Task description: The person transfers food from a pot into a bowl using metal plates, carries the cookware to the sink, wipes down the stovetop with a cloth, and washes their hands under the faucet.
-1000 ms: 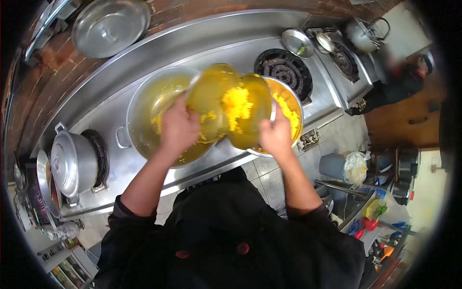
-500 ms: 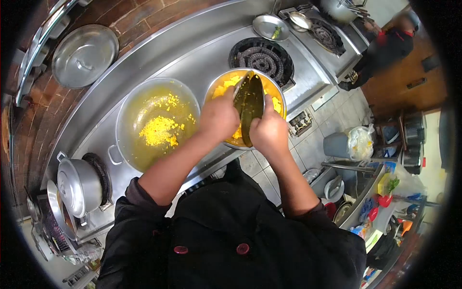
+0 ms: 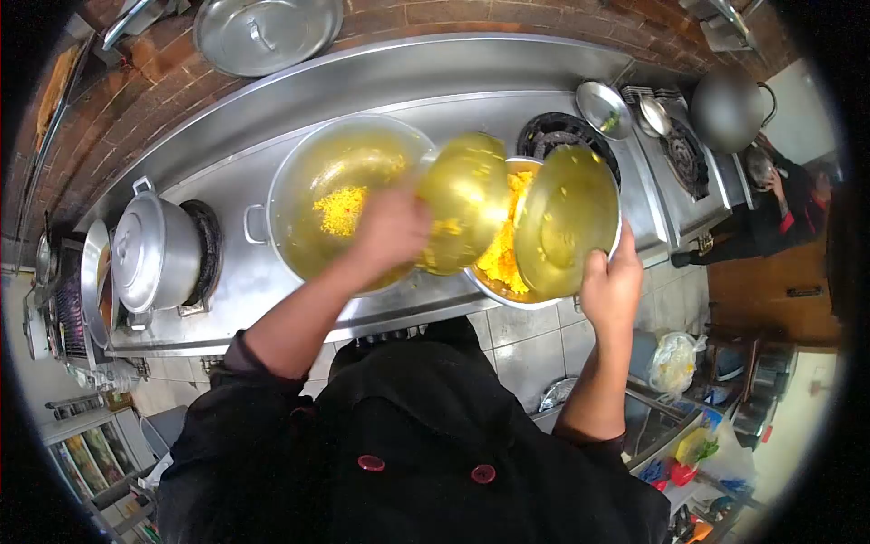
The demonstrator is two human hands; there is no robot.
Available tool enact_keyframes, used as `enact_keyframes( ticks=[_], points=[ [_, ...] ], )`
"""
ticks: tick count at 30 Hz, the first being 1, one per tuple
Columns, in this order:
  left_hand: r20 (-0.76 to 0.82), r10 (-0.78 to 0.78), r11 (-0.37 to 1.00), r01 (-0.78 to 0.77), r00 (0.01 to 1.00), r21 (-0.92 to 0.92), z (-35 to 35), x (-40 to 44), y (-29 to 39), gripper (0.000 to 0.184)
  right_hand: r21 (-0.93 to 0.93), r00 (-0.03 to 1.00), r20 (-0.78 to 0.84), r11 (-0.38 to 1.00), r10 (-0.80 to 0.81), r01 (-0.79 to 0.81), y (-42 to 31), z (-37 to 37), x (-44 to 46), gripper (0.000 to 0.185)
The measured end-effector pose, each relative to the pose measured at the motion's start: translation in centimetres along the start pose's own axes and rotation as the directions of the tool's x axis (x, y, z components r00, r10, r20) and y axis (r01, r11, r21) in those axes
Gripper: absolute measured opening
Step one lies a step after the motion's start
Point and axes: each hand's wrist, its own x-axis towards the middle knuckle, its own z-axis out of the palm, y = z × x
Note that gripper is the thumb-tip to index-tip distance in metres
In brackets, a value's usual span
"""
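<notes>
Gripped in my left hand [image 3: 394,222], which is smeared by motion, is a shallow metal plate [image 3: 462,199] with a greasy yellow inside and some yellow bits on it. A second, similar plate [image 3: 566,222] is in my right hand [image 3: 613,281], thumb on its rim, tilted over the right side of a metal bowl [image 3: 521,302]. Chunky yellow food [image 3: 506,261] shows in that bowl between the two plates. To the left stands a wide metal pot [image 3: 294,186] with crumbly yellow food [image 3: 339,210] at its bottom; my left hand is over its right side.
A lidded pot [image 3: 159,245] stands at the left of the steel counter [image 3: 245,317]. Behind the bowl is a burner [image 3: 548,136], with a small metal plate [image 3: 604,109] near it. A large lid [image 3: 267,36] lies at the back. Another person [image 3: 770,218] is at the far right.
The two plates, held close together over the bowl before, are now apart. My left hand has swung its plate left toward the wide pot; the right plate has tilted to the right. The view has turned.
</notes>
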Motion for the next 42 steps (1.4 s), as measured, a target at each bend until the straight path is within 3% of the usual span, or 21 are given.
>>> enact_keyframes(
  ticks=[1,2,4,5,6,9,10,12,14,16,18,20,21,23,25,28,34,37,39,41,42],
  points=[
    [-0.098,0.035,0.998,-0.030,0.995,0.046,-1.3,-0.3,-2.6,0.040,0.096,0.999,0.033,0.995,-0.028,0.025,-0.6,0.9,0.6,0.055],
    [-0.101,-0.086,0.995,0.091,0.991,0.037,-3.2,-0.4,-4.8,0.038,0.189,0.996,0.062,0.981,-0.061,0.048,-1.3,1.7,1.2,0.055],
    [-0.141,-0.275,0.941,0.296,0.951,0.165,-6.1,-0.7,-8.8,0.036,0.060,0.972,0.087,0.975,-0.220,0.216,-2.4,4.8,2.6,0.055],
    [-0.227,-0.194,0.926,0.255,0.954,0.280,-6.3,-0.7,-13.5,0.033,-0.007,0.945,0.170,0.958,-0.280,0.285,-4.1,6.0,3.3,0.056],
    [-0.264,-0.270,0.889,0.345,0.926,0.300,-7.4,-0.6,-13.3,0.037,0.014,0.897,0.121,0.905,-0.424,0.426,-3.7,9.2,4.3,0.058],
    [-0.314,-0.257,0.793,0.385,0.914,0.473,-6.0,0.4,-19.3,0.043,-0.026,0.797,0.280,0.825,-0.536,0.564,-5.4,17.2,6.4,0.056],
    [-0.261,-0.293,0.755,0.390,0.920,0.527,-4.8,0.9,-20.7,0.048,-0.153,0.771,0.443,0.809,-0.457,0.567,-6.6,19.4,7.0,0.056],
    [-0.162,-0.228,0.779,0.280,0.960,0.561,-2.7,1.3,-19.0,0.042,-0.152,0.723,0.475,0.762,-0.502,0.630,-6.2,25.0,7.6,0.058],
    [0.141,-0.099,0.786,-0.009,0.985,0.619,-0.8,-0.1,-17.1,0.045,-0.144,0.666,0.517,0.712,-0.537,0.687,-6.0,27.2,7.4,0.061],
    [0.249,0.075,0.768,-0.215,0.966,0.603,0.5,-3.5,-14.3,0.050,-0.083,0.614,0.667,0.776,-0.423,0.625,-5.9,27.8,6.4,0.058],
    [0.391,0.115,0.736,-0.343,0.913,0.584,0.4,-6.2,-12.9,0.054,-0.048,0.539,0.740,0.769,-0.401,0.638,-7.3,26.2,5.5,0.057],
    [0.415,0.117,0.780,-0.343,0.902,0.524,-2.0,-7.1,-12.3,0.051,0.011,0.415,0.810,0.718,-0.414,0.696,-7.2,25.2,4.7,0.055],
    [0.429,0.117,0.821,-0.330,0.896,0.465,-3.0,-7.3,-12.5,0.048,0.001,0.424,0.808,0.721,-0.409,0.693,-7.3,24.9,4.8,0.055],
    [0.379,0.080,0.832,-0.271,0.922,0.484,-4.5,-7.2,-13.2,0.050,-0.023,0.441,0.818,0.746,-0.369,0.666,-7.3,24.2,4.6,0.054],
    [0.246,-0.179,0.775,-0.017,0.953,0.632,-6.1,-6.0,-12.8,0.049,-0.044,0.506,0.773,0.763,-0.384,0.645,-7.1,23.7,4.0,0.052],
    [0.121,-0.217,0.817,0.113,0.969,0.566,-5.1,-5.1,-15.4,0.050,-0.095,0.586,0.753,0.832,-0.300,0.547,-7.4,23.4,2.1,0.052],
    [0.173,-0.260,0.856,0.144,0.950,0.497,-3.6,-6.3,-14.3,0.051,-0.039,0.719,0.684,0.978,-0.123,0.205,-6.5,24.6,-2.5,0.056],
    [0.153,-0.107,0.846,0.009,0.982,0.532,-1.8,-6.8,-17.7,0.047,-0.089,0.796,0.605,0.994,0.002,0.065,-6.5,24.4,-4.0,0.057],
    [0.231,-0.211,0.910,0.104,0.950,0.402,-4.1,-6.5,-14.6,0.032,-0.067,0.825,0.555,0.995,0.104,-0.080,-5.7,24.6,-5.3,0.053],
    [0.032,-0.305,0.943,0.298,0.952,0.147,-3.2,-6.4,-15.9,0.030,-0.017,0.858,0.480,0.980,0.182,-0.198,-5.1,23.9,-6.7,0.053],
    [0.046,-0.274,0.953,0.265,0.961,0.144,-3.1,-6.3,-15.5,0.030,0.060,0.868,0.444,0.959,0.222,-0.275,-5.1,23.1,-6.8,0.053]
  ],
)
